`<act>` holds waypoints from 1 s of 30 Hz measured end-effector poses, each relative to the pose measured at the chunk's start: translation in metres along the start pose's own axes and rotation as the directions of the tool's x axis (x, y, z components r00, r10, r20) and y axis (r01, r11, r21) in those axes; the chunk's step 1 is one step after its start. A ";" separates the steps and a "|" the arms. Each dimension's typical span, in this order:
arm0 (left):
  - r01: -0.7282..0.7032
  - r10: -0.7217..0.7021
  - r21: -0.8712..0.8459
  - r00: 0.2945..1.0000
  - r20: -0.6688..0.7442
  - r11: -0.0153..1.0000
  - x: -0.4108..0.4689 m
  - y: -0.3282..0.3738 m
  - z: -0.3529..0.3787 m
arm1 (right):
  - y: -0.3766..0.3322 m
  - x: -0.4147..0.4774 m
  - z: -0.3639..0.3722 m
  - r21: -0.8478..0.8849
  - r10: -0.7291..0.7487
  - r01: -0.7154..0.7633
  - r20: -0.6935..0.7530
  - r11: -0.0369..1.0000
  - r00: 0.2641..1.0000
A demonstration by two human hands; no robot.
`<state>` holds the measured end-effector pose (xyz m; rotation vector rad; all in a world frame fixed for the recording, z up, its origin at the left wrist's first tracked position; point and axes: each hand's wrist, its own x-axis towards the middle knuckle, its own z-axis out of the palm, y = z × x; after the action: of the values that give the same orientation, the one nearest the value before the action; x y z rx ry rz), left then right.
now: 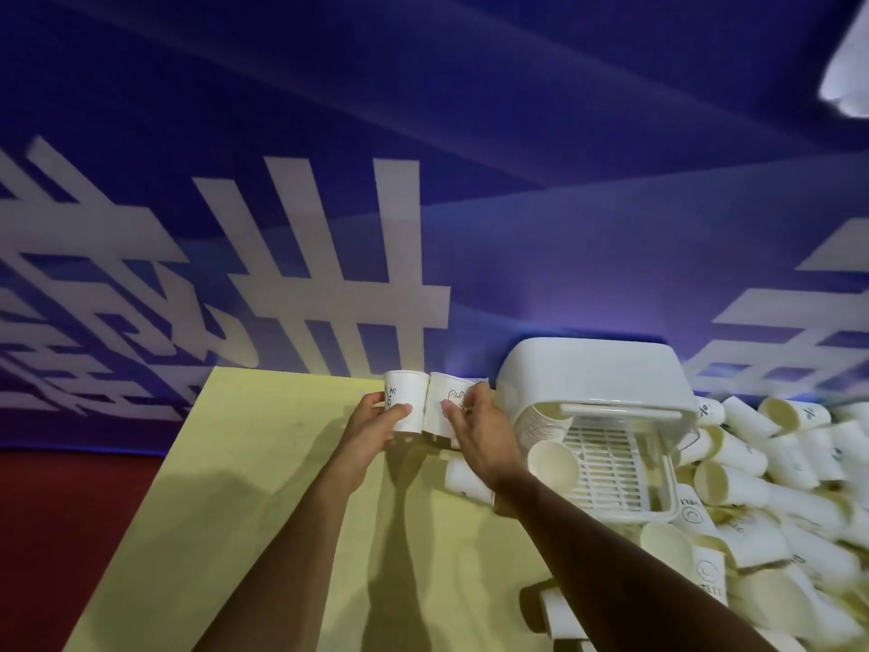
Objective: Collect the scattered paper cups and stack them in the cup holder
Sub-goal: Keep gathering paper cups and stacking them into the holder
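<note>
Two cups: the left cup (408,397) and the right cup (444,392) are held up side by side over the far edge of the table (235,510), rims up. They look to be touching, but I can't say for sure.
Writing: the left cup says "Hi" next to a small doodle. The right cup has a black outline drawing I can't make out. A couple of cups in the pile (776,487) read "HELL" beside a round logo, cut off, and two further back have a "%"-ish mark.
Left hand (376,425): arm stretched forward, fingers curled round the left cup low down, thumb across its front.
Right hand (484,435): arm comes in from lower right, back of the hand facing the camera, fingers wrapped onto the right cup with a fingertip pressed on its front.
Holder (597,374): white plastic box just right of the right hand, slatted tray (611,463) sticking out the front.
Stack (541,423): nested cups lying sideways inside the holder, left side.
Pile: loose cups heaped right of and in front of the holder, mostly on their sides.
Wall (564,275): blue with huge white characters, too smeared to read.
</note>
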<state>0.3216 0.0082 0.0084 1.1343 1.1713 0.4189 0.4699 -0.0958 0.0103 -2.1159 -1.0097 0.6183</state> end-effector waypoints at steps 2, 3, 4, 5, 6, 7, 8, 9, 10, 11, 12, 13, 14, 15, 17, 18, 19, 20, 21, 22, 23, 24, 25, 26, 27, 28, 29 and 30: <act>-0.016 0.015 0.004 1.000 0.018 1.000 -0.014 0.005 0.005 | 0.002 -0.010 -0.010 0.066 0.019 -0.016 -0.033 0.998 0.999; -0.022 0.021 0.013 0.999 0.028 1.000 -0.020 0.006 0.008 | 0.004 -0.015 -0.015 0.102 0.030 -0.026 -0.037 0.994 0.999; -0.024 0.024 0.021 0.999 0.040 0.999 -0.025 0.007 0.010 | 0.006 -0.019 -0.019 0.140 0.035 -0.030 -0.037 0.990 0.999; -0.026 0.024 0.031 0.998 0.051 0.999 -0.029 0.007 0.013 | 0.008 -0.024 -0.024 0.180 0.039 -0.032 -0.038 0.983 0.999; -0.028 0.026 0.041 0.998 0.060 0.999 -0.034 0.007 0.017 | 0.011 -0.027 -0.029 0.213 0.044 -0.035 -0.037 0.976 0.998; -0.035 0.032 0.053 0.997 0.071 0.998 -0.039 0.009 0.021 | 0.013 -0.031 -0.035 0.234 0.047 -0.036 -0.043 0.972 0.998; -0.043 0.038 0.061 0.996 0.086 0.997 -0.044 0.010 0.025 | 0.013 -0.035 -0.042 0.246 0.049 -0.035 -0.051 0.969 0.998; -0.052 0.045 0.069 0.994 0.101 0.996 -0.048 0.011 0.031 | 0.015 -0.039 -0.049 0.256 0.044 -0.029 -0.054 0.966 0.998; -0.061 0.052 0.073 0.992 0.115 0.995 -0.052 0.011 0.037 | 0.018 -0.041 -0.056 0.254 0.043 -0.029 -0.050 0.967 0.998; -0.068 0.058 0.077 0.990 0.129 0.995 -0.055 0.012 0.043 | 0.019 -0.045 -0.063 0.249 0.035 -0.024 -0.040 0.968 0.999; -0.072 0.060 0.080 0.988 0.145 0.994 -0.059 0.012 0.049 | 0.022 -0.048 -0.070 0.235 0.032 -0.024 -0.031 0.972 0.999; -0.075 0.061 0.089 0.986 0.158 0.993 -0.062 0.011 0.056 | 0.026 -0.051 -0.076 0.215 0.027 -0.019 -0.033 0.976 0.999; -0.082 0.063 0.106 0.984 0.167 0.991 -0.065 0.010 0.063 | 0.030 -0.055 -0.082 0.191 0.021 -0.012 -0.045 0.981 0.999; -0.090 0.067 0.131 0.982 0.175 0.987 -0.068 0.009 0.070 | 0.036 -0.060 -0.089 0.165 0.010 0.001 -0.070 0.986 0.998; -0.112 0.076 0.199 0.980 0.183 0.974 -0.072 0.005 0.080 | 0.050 -0.069 -0.100 0.113 -0.015 0.030 -0.130 0.993 0.991; -0.123 0.081 0.227 0.979 0.187 0.966 -0.073 0.003 0.084 | 0.057 -0.074 -0.106 0.084 -0.019 0.031 -0.146 0.996 0.989; -0.133 0.087 0.243 0.978 0.191 0.961 -0.074 0.000 0.087 | 0.063 -0.079 -0.112 0.056 -0.021 0.030 -0.153 0.998 0.988; -0.136 0.088 0.254 0.977 0.192 0.958 -0.075 -0.002 0.090 | 0.069 -0.082 -0.116 0.032 -0.016 0.021 -0.154 0.999 0.988; -0.133 0.082 0.266 0.978 0.193 0.955 -0.077 -0.003 0.092 | 0.073 -0.085 -0.120 0.017 -0.021 0.024 -0.153 1.000 0.988; -0.133 0.079 0.277 0.977 0.199 0.952 -0.080 -0.003 0.095 | 0.077 -0.087 -0.123 0.010 -0.022 0.024 -0.146 1.000 0.989; -0.136 0.078 0.288 0.976 0.205 0.948 -0.083 -0.003 0.097 | 0.081 -0.089 -0.124 0.003 -0.029 0.030 -0.129 1.000 0.991; -0.142 0.079 0.300 0.974 0.211 0.943 -0.086 -0.003 0.099 | 0.083 -0.089 -0.124 -0.001 -0.036 0.036 -0.114 0.999 0.993; -0.148 0.081 0.312 0.973 0.217 0.938 -0.088 -0.002 0.101 | 0.086 -0.089 -0.124 -0.008 -0.044 0.043 -0.104 0.999 0.994; -0.155 0.084 0.327 0.971 0.223 0.932 -0.090 -0.003 0.101 | 0.087 -0.090 -0.123 -0.010 -0.053 0.052 -0.108 0.999 0.993; -0.160 0.084 0.341 0.970 0.226 0.926 -0.091 -0.003 0.102 | 0.086 -0.090 -0.123 -0.007 -0.056 0.055 -0.116 0.998 0.992; -0.161 0.082 0.351 0.970 0.228 0.923 -0.091 -0.004 0.101 | 0.084 -0.090 -0.123 -0.002 -0.054 0.054 -0.125 0.999 0.991; -0.160 0.080 0.360 0.970 0.227 0.919 -0.092 -0.005 0.100 | 0.083 -0.090 -0.122 0.000 -0.055 0.055 -0.132 0.998 0.990; -0.159 0.078 0.370 0.971 0.225 0.915 -0.092 -0.006 0.098 | 0.083 -0.089 -0.121 -0.005 -0.055 0.055 -0.133 0.998 0.990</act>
<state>0.3701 -0.1121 0.0454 1.5607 1.0283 0.1563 0.5372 -0.2518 0.0354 -2.0929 -0.9905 0.4432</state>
